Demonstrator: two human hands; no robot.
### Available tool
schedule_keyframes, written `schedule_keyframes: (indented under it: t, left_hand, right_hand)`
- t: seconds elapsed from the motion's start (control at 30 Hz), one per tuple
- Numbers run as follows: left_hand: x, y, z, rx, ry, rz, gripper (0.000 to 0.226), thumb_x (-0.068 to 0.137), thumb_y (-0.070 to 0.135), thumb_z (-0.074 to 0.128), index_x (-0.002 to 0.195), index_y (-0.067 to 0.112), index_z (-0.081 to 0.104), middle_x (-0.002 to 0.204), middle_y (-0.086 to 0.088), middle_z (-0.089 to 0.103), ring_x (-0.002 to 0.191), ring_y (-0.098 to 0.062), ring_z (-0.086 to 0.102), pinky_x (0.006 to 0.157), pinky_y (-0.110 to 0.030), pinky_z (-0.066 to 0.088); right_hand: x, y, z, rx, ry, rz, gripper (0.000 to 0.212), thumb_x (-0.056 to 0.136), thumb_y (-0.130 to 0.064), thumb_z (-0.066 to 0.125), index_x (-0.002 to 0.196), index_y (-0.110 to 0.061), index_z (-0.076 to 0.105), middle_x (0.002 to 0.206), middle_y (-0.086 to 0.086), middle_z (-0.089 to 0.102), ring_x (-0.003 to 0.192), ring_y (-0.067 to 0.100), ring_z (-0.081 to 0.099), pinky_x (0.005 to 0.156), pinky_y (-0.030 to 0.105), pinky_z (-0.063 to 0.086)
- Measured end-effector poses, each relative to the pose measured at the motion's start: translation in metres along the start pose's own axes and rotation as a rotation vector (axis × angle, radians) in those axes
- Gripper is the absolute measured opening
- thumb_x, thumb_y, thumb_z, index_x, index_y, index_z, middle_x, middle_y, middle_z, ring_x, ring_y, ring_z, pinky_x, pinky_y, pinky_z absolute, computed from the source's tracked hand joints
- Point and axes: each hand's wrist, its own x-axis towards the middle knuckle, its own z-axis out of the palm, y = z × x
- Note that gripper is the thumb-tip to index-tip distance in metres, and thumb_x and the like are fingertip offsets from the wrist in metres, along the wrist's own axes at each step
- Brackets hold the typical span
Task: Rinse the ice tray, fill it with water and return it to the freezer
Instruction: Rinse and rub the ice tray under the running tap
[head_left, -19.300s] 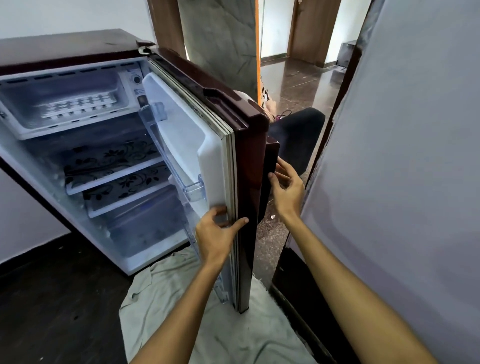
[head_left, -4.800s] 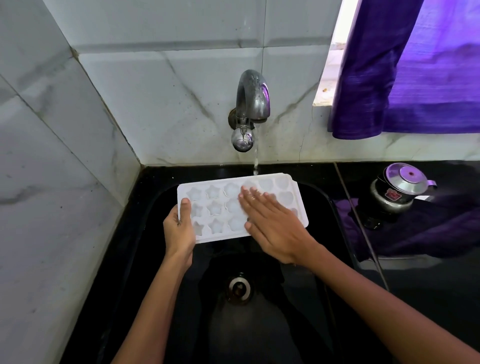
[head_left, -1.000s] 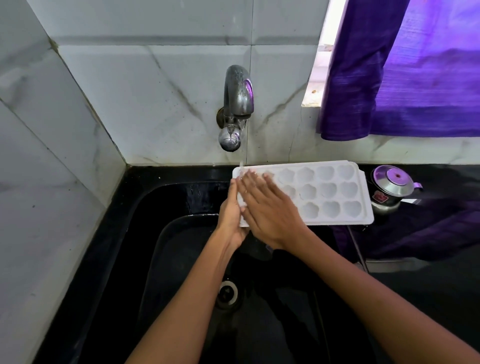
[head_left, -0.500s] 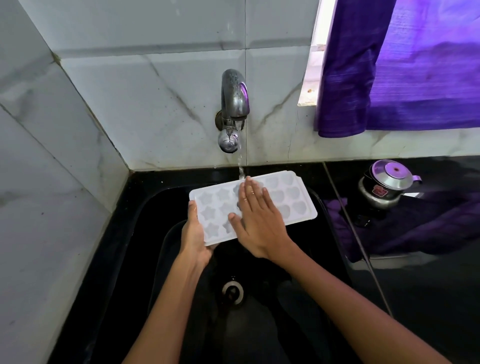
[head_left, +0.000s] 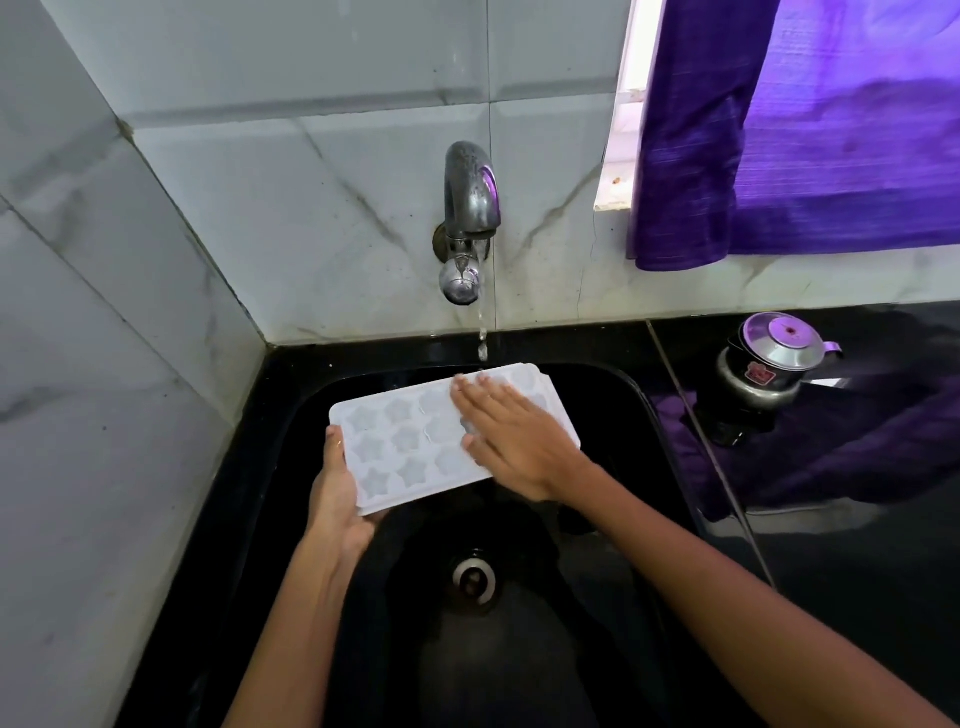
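A white ice tray (head_left: 400, 441) with star and heart moulds is held level over the black sink (head_left: 613, 415), under the metal tap (head_left: 470, 218). A thin stream of water (head_left: 482, 338) falls from the tap onto the tray's far edge. My left hand (head_left: 337, 488) grips the tray's left end, thumb on top and fingers underneath. My right hand (head_left: 514, 436) lies flat on the right half of the tray with fingers straight, covering those moulds.
The sink drain (head_left: 474, 577) sits below the tray. A small steel pot with a lid (head_left: 769, 369) stands on the black counter at the right. A purple curtain (head_left: 810, 130) hangs above it. Marble wall tiles (head_left: 114, 364) close in the left and back.
The tray has slid a little left under the stream. My right hand has moved right across the moulds, uncovering the middle ones. My left hand keeps its grip on the left end.
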Motion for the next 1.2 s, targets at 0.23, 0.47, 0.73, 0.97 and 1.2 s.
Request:
schedule_keyframes:
  t: [0.23,0.47,0.73,0.97,1.2]
  left_hand:
    - [0.001,0.003,0.000,0.037,-0.023,0.018,0.056,0.094,0.059,0.033,0.118,0.019,0.062,0.111,-0.008,0.070,0.096,-0.028,0.068,0.074,-0.039,0.057]
    - [-0.009,0.004,0.009,0.111,-0.049,0.102,0.055,0.094,0.058,0.033,0.116,0.017,0.063,0.108,-0.009,0.071,0.097,-0.028,0.068,0.081,-0.044,0.055]
    - [-0.019,-0.016,-0.007,0.411,-0.116,0.229,0.040,0.103,0.035,0.024,0.117,0.017,0.057,0.121,-0.008,0.063,0.104,-0.019,0.063,0.086,-0.034,0.052]
    - [-0.030,-0.046,-0.026,0.197,-0.102,-0.028,0.066,0.095,0.054,0.018,0.131,0.013,0.055,0.127,-0.013,0.060,0.120,-0.030,0.053,0.094,-0.040,0.043]
    - [-0.041,-0.070,-0.049,0.250,-0.088,-0.236,0.057,0.095,0.054,0.027,0.124,0.016,0.057,0.116,-0.009,0.064,0.102,-0.023,0.060,0.078,-0.036,0.046]
  right_hand:
    - [-0.012,0.016,0.000,-0.029,0.111,0.281,0.075,0.090,-0.057,0.001,0.151,-0.014,-0.003,0.153,-0.004,-0.016,0.146,0.015,-0.012,0.119,0.033,-0.009]
    - [-0.016,0.019,-0.013,0.718,0.356,0.770,0.053,0.103,-0.035,0.025,0.148,-0.007,0.023,0.150,0.016,0.034,0.128,0.031,0.045,0.100,0.038,0.037]
    - [-0.059,0.046,-0.017,1.005,0.460,0.685,0.030,0.101,-0.009,0.040,0.127,-0.012,0.054,0.114,0.005,0.061,0.106,0.020,0.060,0.089,0.035,0.053]
    - [-0.107,0.035,0.017,1.039,0.421,0.586,0.039,0.094,0.011,0.042,0.117,-0.015,0.058,0.108,0.001,0.064,0.083,-0.007,0.063,0.072,0.010,0.050]
    - [-0.141,0.017,0.049,1.047,0.346,0.579,0.043,0.081,0.028,0.045,0.094,-0.011,0.059,0.101,0.004,0.065,0.088,-0.007,0.063,0.079,0.010,0.048]
